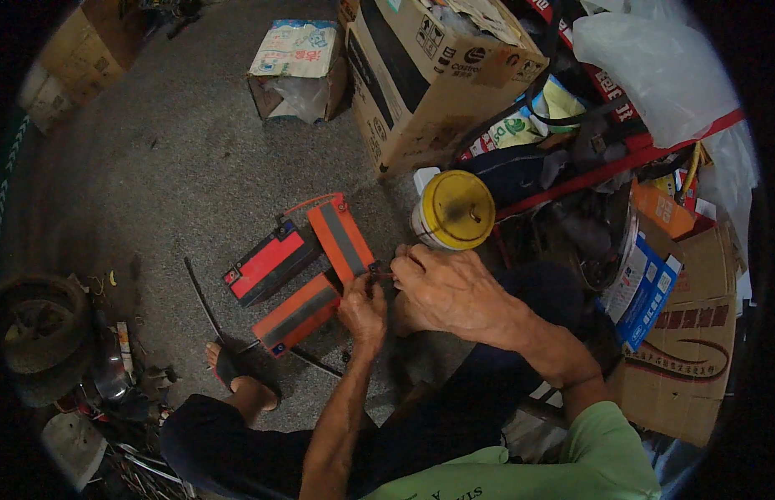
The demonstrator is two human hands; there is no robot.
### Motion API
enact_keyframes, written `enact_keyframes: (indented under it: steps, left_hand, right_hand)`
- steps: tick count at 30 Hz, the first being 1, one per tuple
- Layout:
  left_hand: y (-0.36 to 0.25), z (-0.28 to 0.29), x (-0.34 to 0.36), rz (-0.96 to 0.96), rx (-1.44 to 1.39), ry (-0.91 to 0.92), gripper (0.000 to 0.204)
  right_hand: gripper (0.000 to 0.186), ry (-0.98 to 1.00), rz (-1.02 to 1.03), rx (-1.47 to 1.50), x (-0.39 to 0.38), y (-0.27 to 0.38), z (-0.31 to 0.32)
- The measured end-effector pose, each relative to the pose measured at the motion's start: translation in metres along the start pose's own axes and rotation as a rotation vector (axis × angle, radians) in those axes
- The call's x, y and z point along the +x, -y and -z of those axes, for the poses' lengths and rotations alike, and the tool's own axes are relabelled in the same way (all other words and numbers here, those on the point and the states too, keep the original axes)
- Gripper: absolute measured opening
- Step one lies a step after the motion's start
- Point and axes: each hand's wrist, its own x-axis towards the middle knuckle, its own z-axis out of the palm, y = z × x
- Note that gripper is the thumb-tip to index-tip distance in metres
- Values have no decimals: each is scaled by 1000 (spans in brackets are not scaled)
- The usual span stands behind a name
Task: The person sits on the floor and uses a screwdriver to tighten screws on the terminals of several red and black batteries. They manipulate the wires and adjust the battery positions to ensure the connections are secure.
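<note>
Three rectangular batteries lie on the floor before me: an orange one with a grey stripe, a black one with a red top and another orange one. A thin red wire links two of them at the top. My left hand has curled fingers at the lower end of the upright orange battery, by its terminal; what they hold is hidden. My right hand is closed just right of that terminal, where a short red wire shows at its fingertips. Black cables lie beside the batteries.
A lidded yellow bucket stands above my right hand. Cardboard boxes sit at the back. A red frame with bags and flattened cardboard fills the right. A wheel and scrap lie at left, near my sandalled foot.
</note>
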Motion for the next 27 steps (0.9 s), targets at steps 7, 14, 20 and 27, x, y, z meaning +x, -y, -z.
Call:
enact_keyframes:
  steps: [7,14,20,27]
  left_hand:
    - [14,-18,-15,450,-338,165,25]
    - [7,-21,-17,622,-725,158,23]
    - [14,-21,-16,552,-641,154,24]
    - [0,-21,-7,558,-601,144,25]
  right_hand:
    - [48,93,-65,39,3,6,11]
    - [40,80,-92,45,1,3,9]
    - [32,54,-132,-40,6,2,15]
    - [33,8,-149,-7,3,-3,20]
